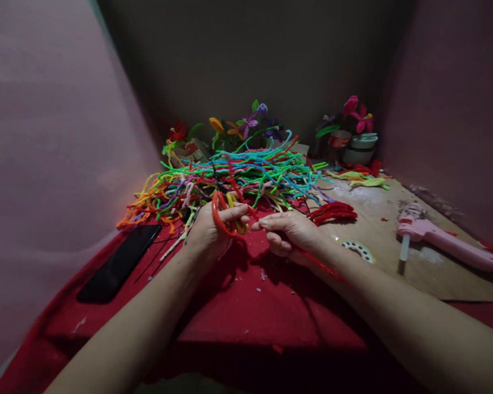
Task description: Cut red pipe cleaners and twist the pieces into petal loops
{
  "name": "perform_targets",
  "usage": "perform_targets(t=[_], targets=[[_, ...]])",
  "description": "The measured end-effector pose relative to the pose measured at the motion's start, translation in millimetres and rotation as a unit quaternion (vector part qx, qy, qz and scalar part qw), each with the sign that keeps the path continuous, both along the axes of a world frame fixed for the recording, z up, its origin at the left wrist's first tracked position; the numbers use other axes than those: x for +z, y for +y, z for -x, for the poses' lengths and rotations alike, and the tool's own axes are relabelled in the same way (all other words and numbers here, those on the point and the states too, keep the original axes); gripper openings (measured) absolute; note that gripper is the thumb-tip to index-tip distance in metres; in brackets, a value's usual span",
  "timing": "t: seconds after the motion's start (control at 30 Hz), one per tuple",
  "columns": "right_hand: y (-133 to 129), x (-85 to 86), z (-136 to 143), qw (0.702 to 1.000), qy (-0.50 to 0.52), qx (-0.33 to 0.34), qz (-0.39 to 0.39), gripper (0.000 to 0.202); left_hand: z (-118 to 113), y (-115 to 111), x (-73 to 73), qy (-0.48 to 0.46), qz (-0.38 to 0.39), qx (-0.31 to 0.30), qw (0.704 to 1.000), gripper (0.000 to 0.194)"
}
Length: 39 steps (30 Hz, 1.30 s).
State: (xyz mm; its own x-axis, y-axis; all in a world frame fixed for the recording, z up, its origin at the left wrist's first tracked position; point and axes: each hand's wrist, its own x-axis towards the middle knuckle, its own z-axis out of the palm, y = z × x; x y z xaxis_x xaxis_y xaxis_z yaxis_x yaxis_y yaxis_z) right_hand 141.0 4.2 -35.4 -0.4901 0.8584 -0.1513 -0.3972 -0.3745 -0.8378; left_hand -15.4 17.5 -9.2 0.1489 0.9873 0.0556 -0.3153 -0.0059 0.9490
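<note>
By the counter's (213, 323) near edge, the left hand (205, 232) grips scissors (216, 216), the right hand (293, 230) pinches an unfolded red stem (318, 264); a folded red bundle (332, 212) looks done.

Red cloth (246, 317), matt, wrinkled; phone (120, 264) glossy, smooth; craft stems (267, 172) fuzzy; pink glue gun (456, 241) smooth plastic; brown board (394, 224) matt, smeared.
</note>
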Motion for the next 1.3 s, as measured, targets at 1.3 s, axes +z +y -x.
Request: perform_targets(t=[1.3], targets=[[-4, 3.7, 2, 0.999, -0.028, 0.006, -0.019, 0.016, -2, 0, -4.6, 0.003, 0.027, -0.008, 1.000, 0.039]])
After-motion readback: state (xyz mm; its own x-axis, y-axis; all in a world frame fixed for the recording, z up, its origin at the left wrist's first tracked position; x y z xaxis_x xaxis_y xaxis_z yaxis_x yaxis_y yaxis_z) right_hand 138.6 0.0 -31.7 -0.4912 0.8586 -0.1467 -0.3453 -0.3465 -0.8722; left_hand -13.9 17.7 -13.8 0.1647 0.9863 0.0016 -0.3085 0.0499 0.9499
